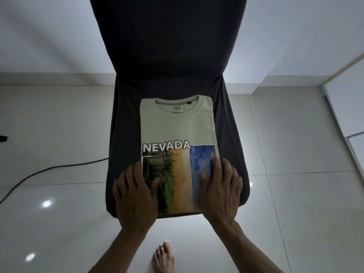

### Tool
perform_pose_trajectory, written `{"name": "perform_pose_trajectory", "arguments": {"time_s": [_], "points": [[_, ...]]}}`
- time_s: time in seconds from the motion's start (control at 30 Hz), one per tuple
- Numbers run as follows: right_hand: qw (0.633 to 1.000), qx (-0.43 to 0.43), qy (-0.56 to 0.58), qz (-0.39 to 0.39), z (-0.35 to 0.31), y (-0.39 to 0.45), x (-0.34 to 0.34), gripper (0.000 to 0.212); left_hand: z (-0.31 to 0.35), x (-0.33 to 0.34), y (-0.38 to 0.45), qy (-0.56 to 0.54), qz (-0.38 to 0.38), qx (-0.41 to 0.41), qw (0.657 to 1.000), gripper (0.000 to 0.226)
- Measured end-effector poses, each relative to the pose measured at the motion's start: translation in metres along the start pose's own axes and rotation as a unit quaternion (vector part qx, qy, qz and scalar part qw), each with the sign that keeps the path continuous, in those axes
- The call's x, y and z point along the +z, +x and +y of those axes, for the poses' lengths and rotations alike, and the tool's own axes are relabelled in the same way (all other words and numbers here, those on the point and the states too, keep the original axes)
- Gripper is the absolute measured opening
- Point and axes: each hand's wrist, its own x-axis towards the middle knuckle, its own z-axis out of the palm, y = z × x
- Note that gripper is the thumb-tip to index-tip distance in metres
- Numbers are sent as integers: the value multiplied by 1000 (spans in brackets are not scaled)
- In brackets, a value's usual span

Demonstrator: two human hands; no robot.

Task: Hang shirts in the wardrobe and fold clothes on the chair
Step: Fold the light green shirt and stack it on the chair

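Both hands (136, 196) (221, 191) press flat a folded "NEVADA" T-shirt (177, 127).

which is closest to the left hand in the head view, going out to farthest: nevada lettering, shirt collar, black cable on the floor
From the left hand:
1. NEVADA lettering, just beyond the fingertips on the shirt.
2. Black cable, out on the floor to the left.
3. Shirt collar, at the shirt's far end near the chair back.

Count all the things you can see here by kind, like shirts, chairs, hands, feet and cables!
Shirts: 1, the folded green shirt
Chairs: 1, the dark chair
Hands: 2, left hand and right hand
Feet: 1, a bare foot
Cables: 1, a black cable
Total: 6
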Motion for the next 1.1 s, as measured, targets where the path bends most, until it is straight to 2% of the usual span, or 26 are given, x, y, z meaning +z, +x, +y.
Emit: {"name": "perform_pose_trajectory", "arguments": {"time_s": [0.1, 0.2, 0.27, 0.43, 0.57, 0.63, 0.77, 0.87, 0.93, 1.03, 1.1], "points": [[986, 90, 138, 1, -3, -15, -14, 53, 11, -6, -20, -83, 20, -78, 993, 41], [945, 166, 281, -36, 0, -17, -29, 27, 15, -11, -28, -188, -11, -166, 968, 22], [926, 189, 320, -71, 5, -18, -39, 17, 15, -16, -34, -206, -27, -195, 959, 19], [910, 213, 311, -173, 26, -23, -53, 27, 4, -22, -46, -193, -108, -231, 947, 29], [905, 225, 299, -203, 36, -20, -58, 31, -8, -22, -48, -202, -124, -275, 932, 24], [915, 218, 274, -200, 34, -17, -59, 36, -7, -25, -47, -225, -115, -296, 921, 24], [962, 142, 188, -140, 24, -1, -55, 44, 4, -33, -31, -205, -9, -204, 957, 43], [972, 119, 156, -128, 10, 23, -52, 42, 17, -34, -1, -158, -24, -176, 971, 56], [966, 141, 163, -141, -1, 40, -49, 41, 28, -34, 24, -160, -78, -223, 958, 55], [958, 176, 151, -169, -18, 60, -45, 38, 39, -32, 58, -218, -141, -319, 911, 60], [954, 179, 151, -187, -23, 68, -47, 27, 43, -31, 68, -250, -157, -316, 902, 60]]}}
